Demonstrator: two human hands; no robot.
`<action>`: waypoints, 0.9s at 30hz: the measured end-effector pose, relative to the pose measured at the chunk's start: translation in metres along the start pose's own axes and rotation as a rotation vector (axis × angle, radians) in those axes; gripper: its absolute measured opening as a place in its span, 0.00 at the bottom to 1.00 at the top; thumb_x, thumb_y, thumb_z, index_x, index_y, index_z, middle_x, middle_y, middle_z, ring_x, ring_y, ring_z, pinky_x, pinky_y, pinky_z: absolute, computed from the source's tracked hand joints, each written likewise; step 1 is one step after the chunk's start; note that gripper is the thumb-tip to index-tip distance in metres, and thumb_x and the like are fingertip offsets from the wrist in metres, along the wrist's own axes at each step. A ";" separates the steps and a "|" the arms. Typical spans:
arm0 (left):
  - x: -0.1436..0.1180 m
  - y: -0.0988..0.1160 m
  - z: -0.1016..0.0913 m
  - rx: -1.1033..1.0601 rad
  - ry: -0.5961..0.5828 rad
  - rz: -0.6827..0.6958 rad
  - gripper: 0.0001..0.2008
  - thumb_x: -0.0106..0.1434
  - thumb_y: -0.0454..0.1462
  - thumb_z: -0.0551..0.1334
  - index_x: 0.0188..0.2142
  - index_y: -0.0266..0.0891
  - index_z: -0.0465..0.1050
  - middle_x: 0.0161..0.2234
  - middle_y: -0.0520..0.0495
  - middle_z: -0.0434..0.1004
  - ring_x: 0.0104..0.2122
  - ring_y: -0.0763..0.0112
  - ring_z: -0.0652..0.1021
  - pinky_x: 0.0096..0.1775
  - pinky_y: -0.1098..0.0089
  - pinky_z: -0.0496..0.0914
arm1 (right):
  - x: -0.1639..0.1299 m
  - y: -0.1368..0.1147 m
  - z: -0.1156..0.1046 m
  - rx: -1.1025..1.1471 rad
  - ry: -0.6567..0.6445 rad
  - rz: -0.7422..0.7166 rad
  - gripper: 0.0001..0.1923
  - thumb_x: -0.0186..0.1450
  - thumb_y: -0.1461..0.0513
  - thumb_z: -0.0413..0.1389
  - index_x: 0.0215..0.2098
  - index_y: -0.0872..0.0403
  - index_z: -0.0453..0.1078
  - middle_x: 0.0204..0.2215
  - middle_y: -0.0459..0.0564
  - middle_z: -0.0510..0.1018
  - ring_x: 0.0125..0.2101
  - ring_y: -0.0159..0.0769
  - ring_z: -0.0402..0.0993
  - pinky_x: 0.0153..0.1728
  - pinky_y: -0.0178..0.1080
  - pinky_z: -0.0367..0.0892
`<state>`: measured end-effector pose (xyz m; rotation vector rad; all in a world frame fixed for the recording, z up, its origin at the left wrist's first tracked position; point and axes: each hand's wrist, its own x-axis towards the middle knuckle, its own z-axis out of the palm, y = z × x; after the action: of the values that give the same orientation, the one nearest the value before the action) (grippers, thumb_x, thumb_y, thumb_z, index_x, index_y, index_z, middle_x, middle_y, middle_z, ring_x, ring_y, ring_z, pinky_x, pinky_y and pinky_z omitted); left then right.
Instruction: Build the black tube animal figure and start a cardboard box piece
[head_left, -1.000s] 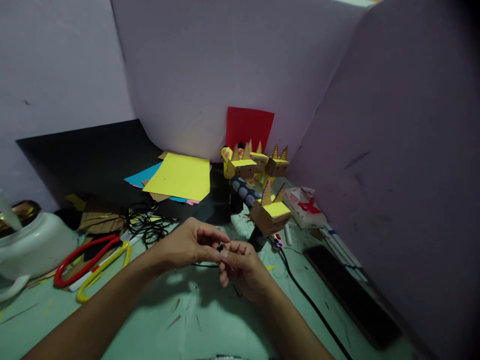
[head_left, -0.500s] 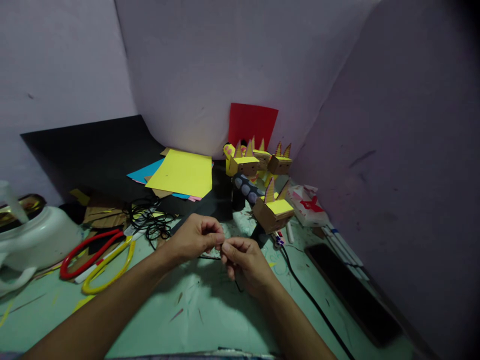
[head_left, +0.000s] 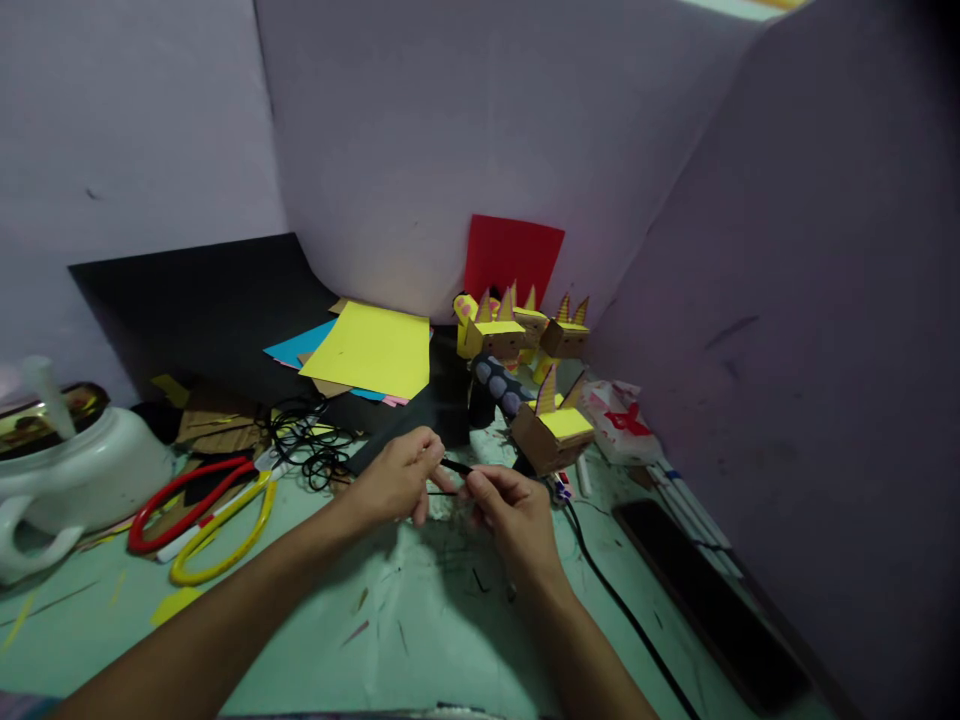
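Black cord (head_left: 452, 467), a thin short length, is pinched between both hands just above the green mat (head_left: 420, 640) at the middle of the head view. The left hand (head_left: 394, 480) closes thumb and forefinger on its left end; the right hand (head_left: 514, 515) closes its fingertips narrowly on the right end. The cord's long axis runs roughly from 9 to 3 o'clock, its right end tipped slightly toward the mat. Judging by the pose, the piece is being worked between the fingers; whether it is knotted, cut or joined is too small to tell, so progress looks mid-way at best, with nothing yet attached to it.

At 10 o'clock from the hands lies a tangle of black wire (head_left: 307, 445), and farther toward 9 o'clock the scissors (head_left: 199, 505) with red and yellow handles. At 2 o'clock, near the right hand, sits a cardboard figure (head_left: 553, 430) with yellow top and pointed ears; more figures (head_left: 517, 330) stand behind it at 1 o'clock, beside yellow paper (head_left: 371, 350).
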<state>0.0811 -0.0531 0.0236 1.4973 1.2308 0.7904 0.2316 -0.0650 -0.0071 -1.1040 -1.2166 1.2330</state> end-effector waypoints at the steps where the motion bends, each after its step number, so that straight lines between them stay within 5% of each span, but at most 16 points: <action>1: 0.000 -0.001 0.001 0.021 -0.003 -0.024 0.13 0.62 0.46 0.46 0.28 0.41 0.54 0.18 0.56 0.68 0.09 0.79 0.64 0.11 0.79 0.52 | 0.000 0.000 -0.001 -0.055 0.031 -0.049 0.08 0.53 0.58 0.59 0.24 0.56 0.74 0.16 0.44 0.73 0.15 0.26 0.61 0.16 0.30 0.55; 5: 0.002 -0.001 0.001 0.069 0.061 0.026 0.11 0.62 0.43 0.47 0.26 0.41 0.55 0.16 0.58 0.63 0.11 0.79 0.63 0.14 0.78 0.56 | 0.002 0.002 -0.007 -0.234 0.062 -0.247 0.04 0.54 0.61 0.59 0.26 0.52 0.76 0.17 0.44 0.74 0.18 0.29 0.64 0.21 0.33 0.60; 11: -0.001 0.003 -0.009 0.292 0.167 0.191 0.09 0.57 0.38 0.52 0.22 0.39 0.60 0.17 0.57 0.60 0.18 0.77 0.62 0.21 0.76 0.55 | 0.006 0.005 -0.016 -0.321 -0.087 -0.438 0.05 0.55 0.63 0.59 0.29 0.51 0.77 0.22 0.47 0.76 0.23 0.33 0.70 0.25 0.35 0.63; 22: -0.001 0.004 -0.016 0.444 0.167 0.146 0.10 0.53 0.36 0.56 0.23 0.34 0.72 0.19 0.52 0.68 0.21 0.74 0.66 0.24 0.74 0.57 | 0.006 0.003 -0.021 -0.654 -0.153 -0.646 0.06 0.61 0.65 0.52 0.31 0.56 0.72 0.24 0.50 0.75 0.25 0.33 0.71 0.26 0.33 0.63; 27: -0.003 0.004 -0.015 0.574 0.165 0.259 0.10 0.55 0.34 0.54 0.23 0.35 0.72 0.23 0.48 0.72 0.26 0.71 0.71 0.30 0.73 0.60 | 0.004 0.004 -0.022 -0.749 -0.119 -0.684 0.07 0.61 0.65 0.51 0.30 0.55 0.71 0.23 0.49 0.74 0.24 0.32 0.70 0.25 0.31 0.62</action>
<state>0.0675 -0.0510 0.0318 2.1225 1.4863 0.7760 0.2527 -0.0596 -0.0120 -0.9785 -2.0156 0.3079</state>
